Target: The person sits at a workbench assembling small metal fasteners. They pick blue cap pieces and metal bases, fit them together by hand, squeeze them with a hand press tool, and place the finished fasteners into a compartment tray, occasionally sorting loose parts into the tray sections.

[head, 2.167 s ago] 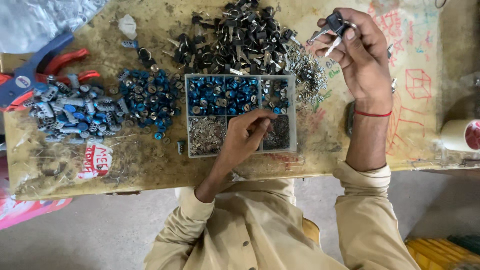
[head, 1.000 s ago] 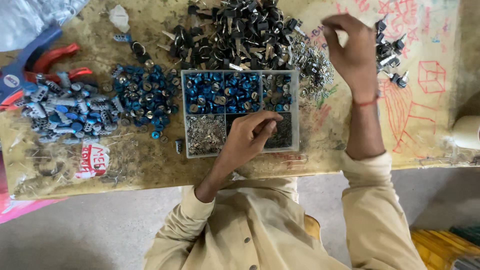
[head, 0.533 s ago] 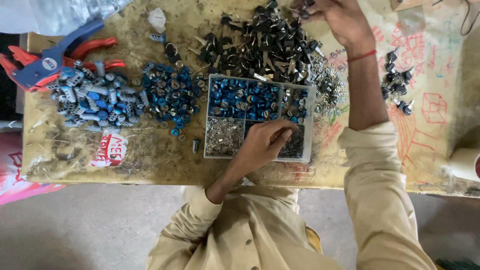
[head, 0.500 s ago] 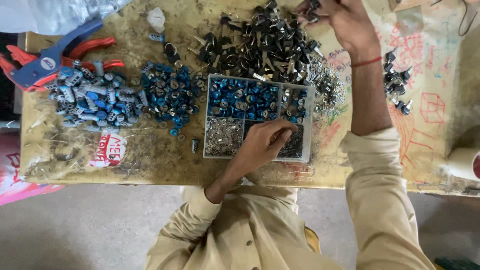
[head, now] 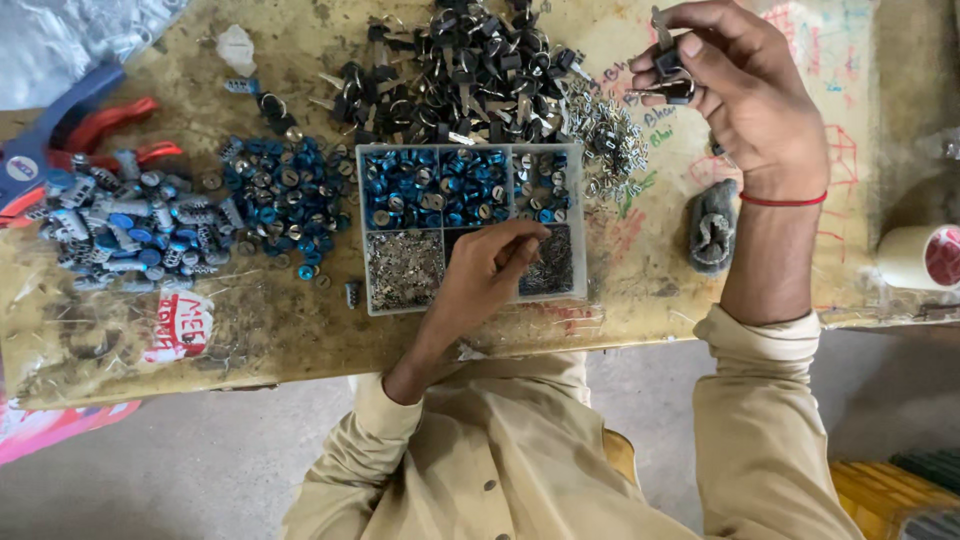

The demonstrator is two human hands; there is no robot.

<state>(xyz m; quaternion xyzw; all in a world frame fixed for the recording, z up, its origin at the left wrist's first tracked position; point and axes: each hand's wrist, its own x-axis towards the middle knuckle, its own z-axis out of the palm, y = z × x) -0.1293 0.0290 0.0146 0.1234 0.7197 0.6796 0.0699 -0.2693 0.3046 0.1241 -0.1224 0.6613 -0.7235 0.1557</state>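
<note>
My left hand (head: 490,272) reaches into the near right compartment of a clear divided tray (head: 372,296), its fingertips pinched over tiny dark metal bits there. The tray's far compartments hold blue round caps (head: 420,188), and the near left one holds small silvery bits (head: 403,266). My right hand (head: 745,95) is raised over the bench at the right, gripping a black-headed key (head: 668,78) between thumb and fingers. A red thread band circles that wrist. A heap of black-headed keys (head: 470,70) lies just beyond the tray.
Loose blue caps (head: 285,195) and a pile of grey and blue lock cylinders (head: 130,225) lie left of the tray. Red and blue pliers (head: 60,150) rest at the far left. Small metal rings (head: 605,140), a dark rag (head: 712,225) and a white tape roll (head: 920,258) are at the right.
My right hand came back from the far key heap toward the right, now holding a key up. My left hand stayed in the tray's near right compartment.
</note>
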